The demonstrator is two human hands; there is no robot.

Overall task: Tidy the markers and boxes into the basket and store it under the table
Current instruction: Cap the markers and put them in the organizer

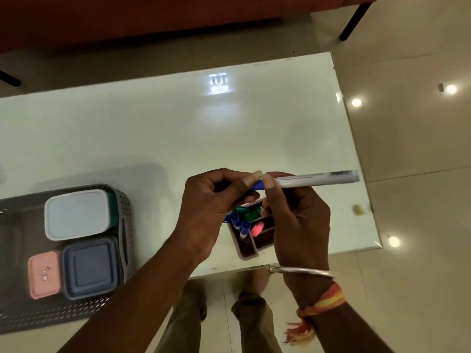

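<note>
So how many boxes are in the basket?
3. The white-lidded box sits at the far side of the basket, the blue box nearer, the pink box left of it. More may hide off-frame.

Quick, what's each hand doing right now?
Left hand: grips the blue cap.
Right hand: holds the marker.

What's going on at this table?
A person stands at a white table holding a marker in both hands. The left hand pinches its blue cap, and the right hand grips the barrel. Just below them sits a small holder with more markers in it. To the left, a basket already holds three lidded boxes.
</note>
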